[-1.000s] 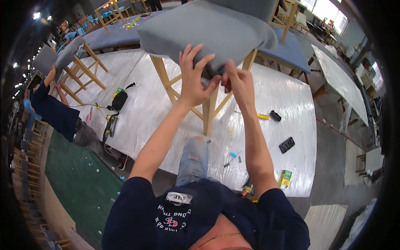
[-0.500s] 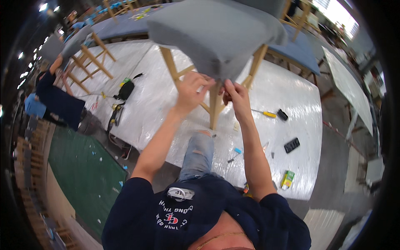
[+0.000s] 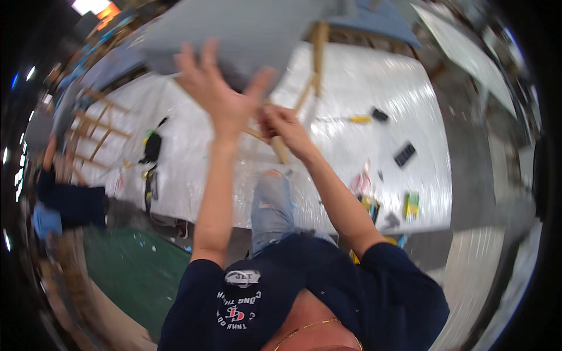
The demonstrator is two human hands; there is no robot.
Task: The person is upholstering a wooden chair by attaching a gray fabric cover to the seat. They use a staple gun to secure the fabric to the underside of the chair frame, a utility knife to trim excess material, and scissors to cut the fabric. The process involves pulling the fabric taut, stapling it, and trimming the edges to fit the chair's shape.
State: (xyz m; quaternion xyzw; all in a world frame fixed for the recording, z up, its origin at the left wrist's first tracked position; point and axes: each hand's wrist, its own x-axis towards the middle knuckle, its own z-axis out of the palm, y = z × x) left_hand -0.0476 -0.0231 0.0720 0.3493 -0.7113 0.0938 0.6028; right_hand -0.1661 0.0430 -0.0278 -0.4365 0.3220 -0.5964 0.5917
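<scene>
A chair with a grey upholstered seat (image 3: 234, 29) stands tilted across the top of the view, its wooden front leg (image 3: 280, 151) pointing down toward my knee. My left hand (image 3: 219, 102) is raised in front of the seat's corner, fingers spread wide and slightly blurred; whether the palm touches the fabric I cannot tell. Just below and right of it, my right hand (image 3: 284, 127) is closed around the upper part of that front leg, close under the seat's edge. The fingers partly hide the leg there.
The chair rests on a plastic-covered work table (image 3: 339, 158). On its right lie a yellow-handled screwdriver (image 3: 360, 119), a black case (image 3: 404, 154) and a yellow-green box (image 3: 411, 206). A black pouch (image 3: 152, 146) lies left. Another person (image 3: 70, 199) handles a chair at far left.
My left hand has let go of the fabric corner, risen and spread its fingers. The right hand has moved left and closed at the leg. The seat has shifted left in view.
</scene>
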